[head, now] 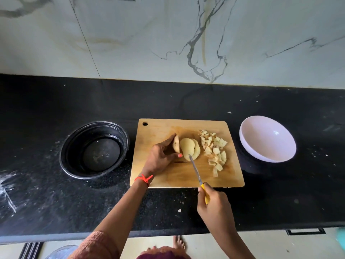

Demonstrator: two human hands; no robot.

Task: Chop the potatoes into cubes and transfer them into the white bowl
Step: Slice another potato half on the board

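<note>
On the wooden cutting board (164, 128) the left hand (159, 158) curls its fingers and thumb round the uncut potato end (176, 145), propping it on edge with the cut face turned right, probably so it stays put and the fingers keep behind the cutting line. Just right of that face, a few round slices (189, 149) lie fanned flat and overlapping, touching the potato end. The right hand (214, 208) is wrapped round the yellow handle of the knife (196, 171), near the board's near edge. The blade slants up and left, and its tip rests on the near part of the slices, close to the left thumb. This looks like the point between slicing and dicing. A loose heap of cubes (214, 148) sits further right on the board, on the side of the white bowl (261, 119), which stands on the counter just off the board's right edge and holds no potato yet. A black bowl (74, 139) stands to the left.
</note>
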